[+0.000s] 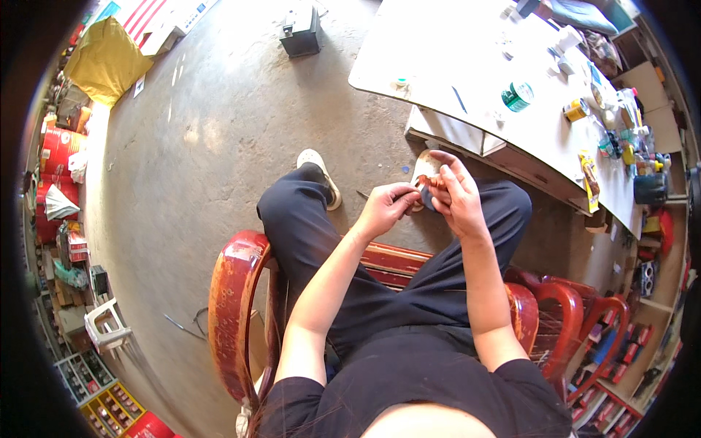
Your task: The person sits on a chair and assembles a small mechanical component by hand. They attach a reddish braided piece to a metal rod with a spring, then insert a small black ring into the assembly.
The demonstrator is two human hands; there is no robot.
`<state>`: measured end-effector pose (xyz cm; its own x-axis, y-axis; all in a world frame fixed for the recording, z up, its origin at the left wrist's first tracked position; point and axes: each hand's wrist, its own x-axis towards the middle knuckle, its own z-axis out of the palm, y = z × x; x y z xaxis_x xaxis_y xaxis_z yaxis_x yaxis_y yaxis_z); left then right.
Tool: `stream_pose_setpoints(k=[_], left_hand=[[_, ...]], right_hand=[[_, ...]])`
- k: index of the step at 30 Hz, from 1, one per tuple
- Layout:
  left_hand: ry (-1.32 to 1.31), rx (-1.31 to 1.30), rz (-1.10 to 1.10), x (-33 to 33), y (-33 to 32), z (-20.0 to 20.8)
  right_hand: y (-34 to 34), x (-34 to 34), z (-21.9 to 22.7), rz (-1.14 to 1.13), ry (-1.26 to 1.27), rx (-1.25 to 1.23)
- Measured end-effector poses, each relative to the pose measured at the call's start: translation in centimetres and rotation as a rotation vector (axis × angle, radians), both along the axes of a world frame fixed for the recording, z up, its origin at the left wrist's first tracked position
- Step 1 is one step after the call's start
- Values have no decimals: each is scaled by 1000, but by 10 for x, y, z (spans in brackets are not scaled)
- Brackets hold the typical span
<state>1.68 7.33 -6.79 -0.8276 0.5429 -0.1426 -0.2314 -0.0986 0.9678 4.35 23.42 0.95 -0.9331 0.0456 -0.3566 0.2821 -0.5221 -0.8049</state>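
Note:
Both hands meet above my knees, close together in front of the right shoe. In my right hand (pixel 458 198) the fingers and thumb are closed around a small copper-coloured, ridged piece (pixel 432 181), too small to name exactly. My left hand (pixel 389 209) is pinched shut right beside it, thumb against fingers. Whatever the left fingertips grip is hidden. A thin dark tip (pixel 362 194) shows just left of the left hand; I cannot tell whether it is held or lies on the floor.
I sit on a worn red wooden chair (pixel 237 314). A white table (pixel 431 55) at the front right bears a green can (pixel 517 96), a yellow can (pixel 576 110) and bottles. A black battery-like box (pixel 300 33) stands on the concrete floor. At left are a white stool (pixel 107 321) and red drums (pixel 60 152).

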Motion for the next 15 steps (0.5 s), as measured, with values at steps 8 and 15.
stream_pose_setpoints(k=[8,15], left_hand=[[183,-92,-18,-11,-1,11],[-50,50,-154,10,6,-1]], right_hand=[[33,12,-24,428,253,1202],[13,4,-17,33,35,85]])
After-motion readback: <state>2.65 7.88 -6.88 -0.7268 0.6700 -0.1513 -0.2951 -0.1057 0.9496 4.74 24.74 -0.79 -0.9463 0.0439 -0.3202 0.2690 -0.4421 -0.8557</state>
